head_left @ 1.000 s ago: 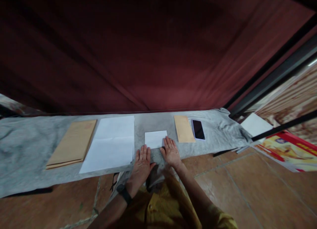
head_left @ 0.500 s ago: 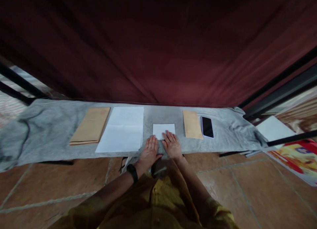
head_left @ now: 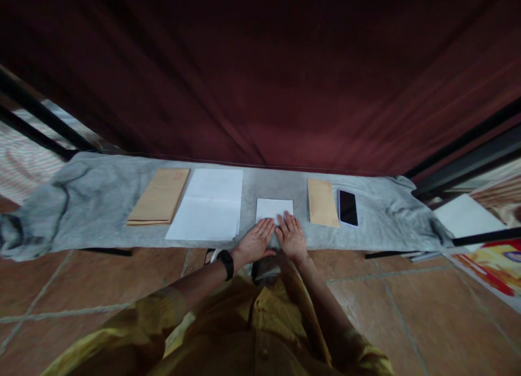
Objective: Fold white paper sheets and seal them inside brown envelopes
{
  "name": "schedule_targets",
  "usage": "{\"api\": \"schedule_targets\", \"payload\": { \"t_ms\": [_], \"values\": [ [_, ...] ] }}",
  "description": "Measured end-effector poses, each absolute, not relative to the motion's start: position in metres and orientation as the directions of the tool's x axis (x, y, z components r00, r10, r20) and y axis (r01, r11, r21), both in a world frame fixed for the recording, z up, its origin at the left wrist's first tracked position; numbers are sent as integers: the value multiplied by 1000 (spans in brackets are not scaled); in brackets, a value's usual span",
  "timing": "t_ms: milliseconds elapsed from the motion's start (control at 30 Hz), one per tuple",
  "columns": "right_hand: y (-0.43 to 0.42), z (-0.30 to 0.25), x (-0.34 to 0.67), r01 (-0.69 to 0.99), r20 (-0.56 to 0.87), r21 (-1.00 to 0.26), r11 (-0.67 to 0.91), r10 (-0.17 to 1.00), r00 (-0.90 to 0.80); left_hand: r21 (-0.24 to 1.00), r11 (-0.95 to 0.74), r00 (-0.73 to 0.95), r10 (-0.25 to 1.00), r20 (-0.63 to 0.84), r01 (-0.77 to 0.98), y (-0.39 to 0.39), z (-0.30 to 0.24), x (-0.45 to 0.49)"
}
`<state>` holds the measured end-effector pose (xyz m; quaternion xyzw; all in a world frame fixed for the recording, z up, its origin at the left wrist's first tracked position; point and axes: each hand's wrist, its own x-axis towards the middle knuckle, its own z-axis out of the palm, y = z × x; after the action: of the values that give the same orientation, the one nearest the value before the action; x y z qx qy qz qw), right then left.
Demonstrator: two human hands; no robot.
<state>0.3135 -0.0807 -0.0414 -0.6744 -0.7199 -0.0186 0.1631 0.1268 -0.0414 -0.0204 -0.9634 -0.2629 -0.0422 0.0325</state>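
Observation:
A small white rectangle of paper (head_left: 273, 206), which looks folded, lies flat on the grey cloth in front of me. My left hand (head_left: 256, 240) rests with fingers stretched out over its near left edge. On its near right part lies my right hand (head_left: 292, 237), fingers spread flat. Both hands cover the paper's near edge. Left of it is a stack of larger white sheets (head_left: 207, 205), and beyond that a pile of brown envelopes (head_left: 158, 197). A single brown envelope (head_left: 323, 203) lies to the right of my right hand.
A phone (head_left: 348, 208) with a dark screen lies right of the single envelope. Grey cloth (head_left: 106, 202) covers the narrow table. Behind it hangs a dark red curtain (head_left: 260, 94). Black metal bars (head_left: 468, 148) stand at both ends.
My left hand has moved right and inward, its fingers now lying on the paper's near edge, close to my right hand. The view has shifted slightly.

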Motion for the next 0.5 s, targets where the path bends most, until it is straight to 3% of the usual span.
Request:
{"api": "schedule_targets", "payload": {
  "t_ms": [500],
  "values": [
    [-88, -51, 327, 971, 291, -237, 37, 956, 34, 40, -862, 853, 506, 127, 505, -37, -35, 123]
  ]
}}
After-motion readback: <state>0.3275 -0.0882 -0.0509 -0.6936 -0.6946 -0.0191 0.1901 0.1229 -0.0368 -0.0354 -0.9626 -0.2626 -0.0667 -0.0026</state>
